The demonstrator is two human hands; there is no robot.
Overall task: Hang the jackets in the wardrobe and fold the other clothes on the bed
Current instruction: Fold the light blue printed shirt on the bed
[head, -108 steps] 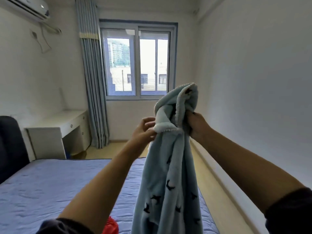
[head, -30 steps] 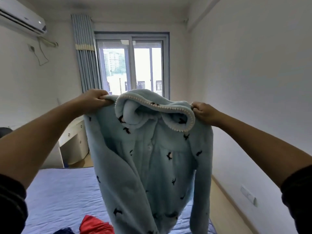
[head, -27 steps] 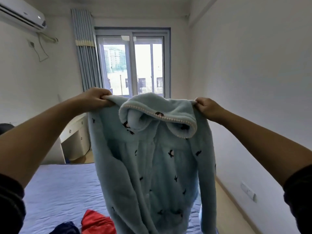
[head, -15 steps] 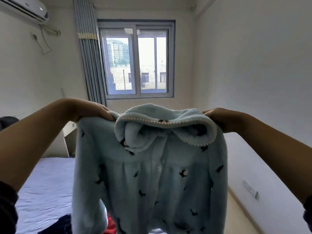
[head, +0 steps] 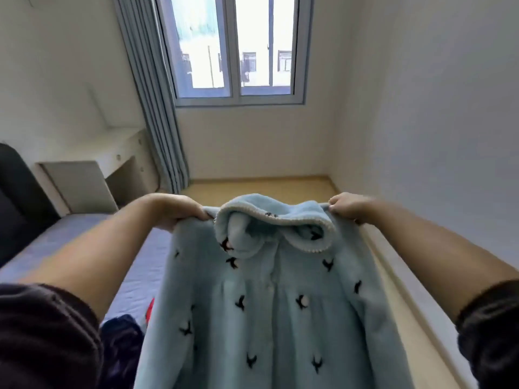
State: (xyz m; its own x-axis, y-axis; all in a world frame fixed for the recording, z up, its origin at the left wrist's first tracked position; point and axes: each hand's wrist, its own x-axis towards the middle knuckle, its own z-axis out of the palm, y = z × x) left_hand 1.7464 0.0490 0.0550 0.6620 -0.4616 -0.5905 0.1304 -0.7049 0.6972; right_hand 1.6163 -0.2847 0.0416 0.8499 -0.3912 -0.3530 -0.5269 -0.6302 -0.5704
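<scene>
Both hands have come down and forward since half a second ago, and the view tilts lower, so the floor point(head: 266, 186) under the window point(head: 238, 46) now shows. Below and to the left lies the bed point(head: 75, 226) with a blue-grey sheet. Above its right part the light blue fleece top point(head: 280, 304) hangs in the air, buttoned, collar on top, with small dark bird figures. A dark blue garment point(head: 120, 341) and a red garment point(head: 150, 307) lie on the sheet just beside it, partly hidden. The left grip point(head: 179, 210) pinches one shoulder of the top, fingers curled over the cloth; the right grip point(head: 346, 206) pinches the other shoulder in the same way. I judge that the top is being laid down for folding. Its hem may land on the two garments and bunch up, or a sleeve may slide off to the floor, because it hangs near the bed's right edge. No brand, label or writing can be read
</scene>
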